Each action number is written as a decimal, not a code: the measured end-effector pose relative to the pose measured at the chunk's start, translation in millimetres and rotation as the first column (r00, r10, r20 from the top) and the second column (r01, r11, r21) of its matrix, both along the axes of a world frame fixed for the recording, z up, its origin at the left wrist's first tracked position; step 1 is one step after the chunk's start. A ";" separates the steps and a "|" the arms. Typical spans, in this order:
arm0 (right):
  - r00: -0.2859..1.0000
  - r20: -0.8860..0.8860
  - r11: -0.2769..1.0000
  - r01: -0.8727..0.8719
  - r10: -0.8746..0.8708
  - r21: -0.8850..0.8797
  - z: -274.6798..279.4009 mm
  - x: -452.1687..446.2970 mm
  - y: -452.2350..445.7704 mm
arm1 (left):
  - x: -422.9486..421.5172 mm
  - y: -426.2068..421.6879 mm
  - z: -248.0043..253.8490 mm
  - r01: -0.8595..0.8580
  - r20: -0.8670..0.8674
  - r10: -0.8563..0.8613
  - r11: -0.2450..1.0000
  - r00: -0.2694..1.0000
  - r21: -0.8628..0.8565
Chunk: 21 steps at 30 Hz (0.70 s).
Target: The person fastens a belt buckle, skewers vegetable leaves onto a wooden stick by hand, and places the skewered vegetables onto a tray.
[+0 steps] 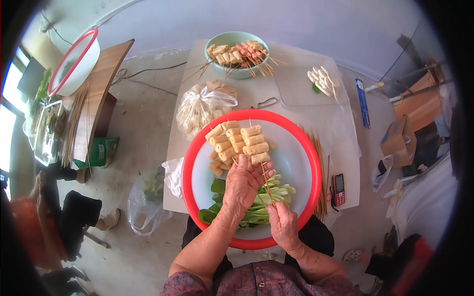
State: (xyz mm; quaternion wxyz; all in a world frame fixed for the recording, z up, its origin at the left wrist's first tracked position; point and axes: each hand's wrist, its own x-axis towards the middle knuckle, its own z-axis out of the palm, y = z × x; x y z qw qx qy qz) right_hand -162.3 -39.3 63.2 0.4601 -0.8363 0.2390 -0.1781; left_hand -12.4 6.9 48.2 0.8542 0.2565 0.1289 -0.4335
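Note:
My left hand (pixel 240 186) is closed around several bamboo skewers threaded with pale yellow rolls (pixel 239 140), which fan out above the fingers. Lower down, my right hand (pixel 283 224) pinches the bare lower end of a skewer (pixel 267 190). Both hands are over a large white basin with a red rim (pixel 316 163). Inside the basin, leafy greens with pale stems (pixel 261 214) lie beneath my hands. Some loose rolls (pixel 216 166) rest behind the skewers, partly hidden by them.
Behind the basin are a mint-green bowl (pixel 237 74) of loaded skewers, a tied plastic bag (pixel 205 106) and a tray (pixel 296 98) with white pieces. Bare skewers (pixel 321 182) and a red phone (pixel 338 190) lie right. Other people sit at both sides.

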 end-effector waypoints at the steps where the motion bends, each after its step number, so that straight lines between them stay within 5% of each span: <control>1: 0.999 0.040 1.000 -0.008 0.009 -0.017 -1.7 0.1 0.0 | 0.4 0.5 -0.8 -0.021 -0.053 0.021 1.000 0.998 -0.001; 4: 0.991 -0.117 0.980 -0.045 0.069 0.192 2.3 -3.5 4.0 | -0.9 3.0 -3.9 -0.131 0.047 0.125 0.979 0.991 0.155; 14: 0.990 -0.102 0.978 -0.075 0.096 0.195 5.2 -5.3 2.4 | 3.7 9.0 -3.1 -0.147 0.172 0.097 0.941 0.980 0.305; 17: 0.980 -0.131 0.944 -0.103 0.151 0.314 9.6 -3.7 -1.7 | 6.8 10.4 -6.3 -0.158 0.187 0.101 0.935 0.977 0.319; 20: 0.978 -0.124 0.824 -0.072 0.170 0.562 11.7 1.0 -9.7 | 8.5 10.6 -8.9 -0.128 0.211 0.075 0.960 0.975 0.250; 21: 0.979 -0.106 0.679 -0.041 0.173 0.733 12.1 6.1 -13.9 | 9.6 9.9 -8.6 -0.125 0.185 0.075 0.953 0.980 0.276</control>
